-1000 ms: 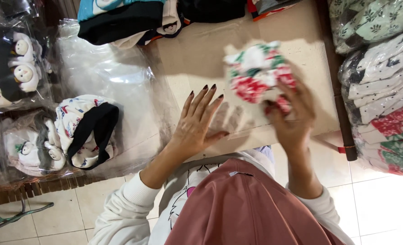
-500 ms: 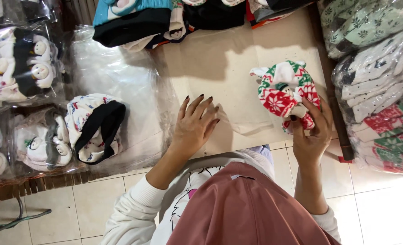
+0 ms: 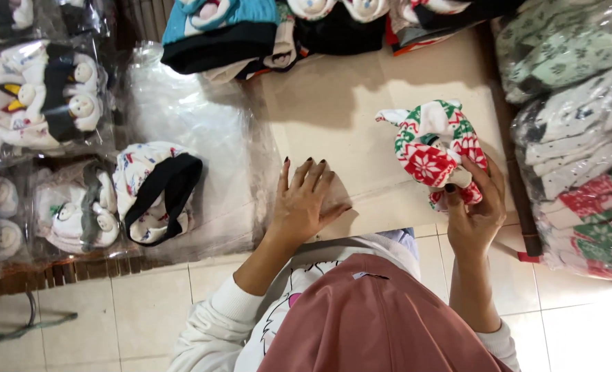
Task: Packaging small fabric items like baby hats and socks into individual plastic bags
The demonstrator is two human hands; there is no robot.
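pinching the bottom of a red, green and white sock bundle (image 3: 435,150), the right hand (image 3: 475,210) is closing thumb and fingers round it above the table (image 3: 333,110); its long axis is slanting up-left, a loose tip pointing left. the left hand (image 3: 304,203) is lying flat, fingers spread, holding nothing. clear bags (image 3: 574,131) at right are holding folded patterned socks; bags (image 3: 44,103) at left are holding white ones.

The person wears a white top with long sleeves and a small cartoon picture on the front (pink and black lines). A dusty pink cloth covers the head. The fingernails on the left hand (image 3: 304,203) and right hand (image 3: 475,215) are painted dark.
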